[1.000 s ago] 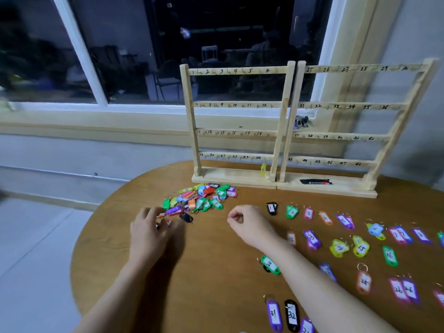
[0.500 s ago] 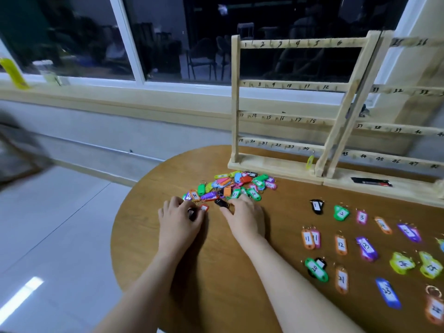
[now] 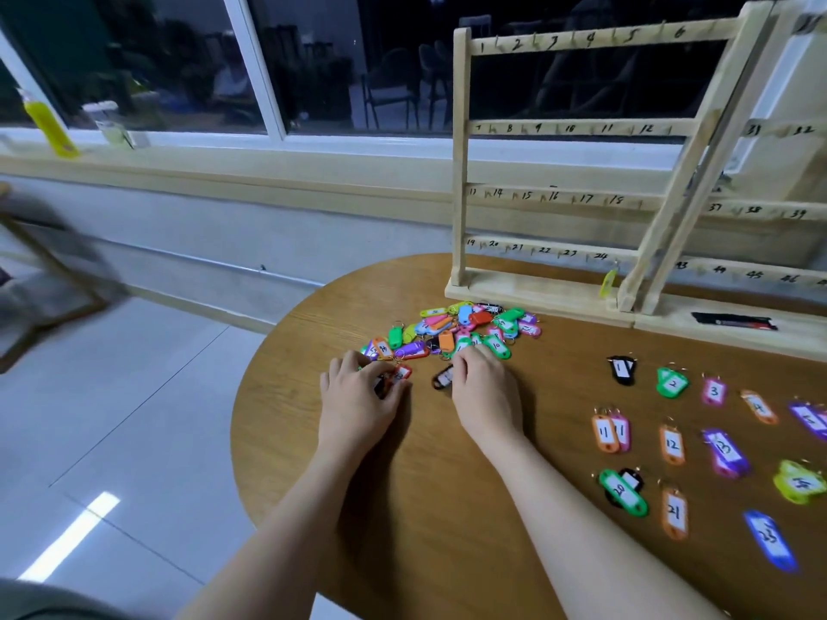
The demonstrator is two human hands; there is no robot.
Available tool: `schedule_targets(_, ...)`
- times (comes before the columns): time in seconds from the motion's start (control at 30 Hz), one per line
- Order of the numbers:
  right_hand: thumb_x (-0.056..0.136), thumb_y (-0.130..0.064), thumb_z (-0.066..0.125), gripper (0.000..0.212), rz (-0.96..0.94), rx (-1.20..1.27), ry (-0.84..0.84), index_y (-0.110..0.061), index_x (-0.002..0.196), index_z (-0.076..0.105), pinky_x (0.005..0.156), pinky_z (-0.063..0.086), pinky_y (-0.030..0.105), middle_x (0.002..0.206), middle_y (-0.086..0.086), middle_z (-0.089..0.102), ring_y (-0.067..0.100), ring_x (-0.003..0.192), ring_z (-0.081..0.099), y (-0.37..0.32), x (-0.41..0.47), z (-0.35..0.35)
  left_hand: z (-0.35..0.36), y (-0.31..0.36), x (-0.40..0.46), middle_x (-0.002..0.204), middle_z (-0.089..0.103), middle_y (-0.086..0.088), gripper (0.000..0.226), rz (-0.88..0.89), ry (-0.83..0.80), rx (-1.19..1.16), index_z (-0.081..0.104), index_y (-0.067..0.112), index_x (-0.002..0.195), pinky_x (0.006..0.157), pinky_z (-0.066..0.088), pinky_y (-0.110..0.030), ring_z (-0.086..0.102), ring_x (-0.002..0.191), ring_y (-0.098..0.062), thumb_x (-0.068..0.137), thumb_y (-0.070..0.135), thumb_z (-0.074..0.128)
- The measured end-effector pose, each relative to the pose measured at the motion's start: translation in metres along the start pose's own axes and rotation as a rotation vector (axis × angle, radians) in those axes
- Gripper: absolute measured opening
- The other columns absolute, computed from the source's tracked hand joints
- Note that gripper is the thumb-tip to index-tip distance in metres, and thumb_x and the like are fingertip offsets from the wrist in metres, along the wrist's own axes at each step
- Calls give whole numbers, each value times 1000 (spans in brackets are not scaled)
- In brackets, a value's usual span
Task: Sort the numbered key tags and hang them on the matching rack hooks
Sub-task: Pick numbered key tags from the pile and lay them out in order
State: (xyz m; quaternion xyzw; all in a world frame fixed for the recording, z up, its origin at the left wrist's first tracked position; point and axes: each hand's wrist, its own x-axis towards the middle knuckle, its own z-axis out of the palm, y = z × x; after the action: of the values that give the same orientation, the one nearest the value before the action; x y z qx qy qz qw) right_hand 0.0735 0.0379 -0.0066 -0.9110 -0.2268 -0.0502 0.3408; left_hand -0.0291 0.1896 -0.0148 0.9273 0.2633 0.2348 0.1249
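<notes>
Head view, looking down over the round wooden bench (image 3: 402,507): both hands sit at the near edge of the heap of coloured key tags (image 3: 461,328). The left hand (image 3: 358,400) has its fingers curled over a small cluster, a red tag (image 3: 401,373) peeking out past the fingertips with something dark beneath it, so it looks to be pinching tags, though exactly how many is hidden under the fingers. The right hand (image 3: 485,391) lies just right of it, fingers bent down onto the pile's edge; a black tag (image 3: 444,378) pokes out at its thumb side, touching the hand, but whether the fingers actually grip it I cannot tell. Beyond both hands the heap is a jumble, most numbers too small or overlapped to read. Off to the right of the right hand, sorted tags lie in rows: a black 1 (image 3: 622,370), green 2 (image 3: 672,383), pink 3 (image 3: 714,391), then an orange and pink pair marked 11 (image 3: 611,434), an orange 12 (image 3: 672,445), a green 20 (image 3: 623,492) lying over a black tag, and an orange 21 (image 3: 674,514); farther right they blur and run off the frame. Far beyond the hands stands the wooden rack (image 3: 461,172), rails numbered 1 to 24, with one yellow tag (image 3: 607,283) hanging at the bottom rail's right end. A second rack (image 3: 769,208) beside it is cut off at the edge.
</notes>
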Motion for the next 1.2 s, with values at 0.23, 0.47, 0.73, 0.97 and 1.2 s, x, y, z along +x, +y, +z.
schedule_targets(0.23, 107, -31, 44, 26, 52, 74, -19, -21, 93, 64, 69, 51, 27, 92, -8, 62, 9, 84, 58, 4, 2, 1, -1, -1, 1, 100, 57, 10, 19, -9, -36, -98, 74, 35, 103, 91, 39, -39, 45, 101, -18, 92, 48, 65)
schedule_targets(0.47, 103, -34, 56, 21, 52, 150, -17, -24, 96, 73, 68, 55, 24, 91, -10, 68, 7, 85, 62, 8, 4, 2, -3, -3, 3, 96, 58, 15, 12, -34, -61, -187, 66, 31, 95, 86, 32, -33, 44, 99, -14, 91, 42, 68)
schedule_targets(0.73, 100, -35, 61, 15, 12, 149, -69, -25, 95, 71, 66, 47, 22, 93, -12, 67, 8, 86, 60, 6, 1, -3, -7, -2, 4, 83, 60, 16, 21, -62, -77, -255, 59, 31, 87, 83, 30, -31, 45, 92, -10, 89, 50, 68)
schedule_targets(0.97, 103, -36, 56, 18, -82, 43, -104, -24, 106, 70, 83, 47, 25, 103, -10, 68, 7, 93, 56, 4, -3, -8, -8, 0, 4, 87, 59, 15, 10, -39, -82, -198, 65, 30, 87, 85, 32, -33, 46, 95, -14, 90, 39, 68)
schedule_targets(1.2, 107, -40, 44, 23, -52, 30, -119, -23, 103, 59, 69, 47, 29, 82, -8, 64, 13, 83, 59, 1, -4, -7, -1, -5, 4, 99, 65, 9, 21, -23, -40, -185, 73, 24, 100, 86, 34, -36, 48, 99, -18, 97, 41, 61)
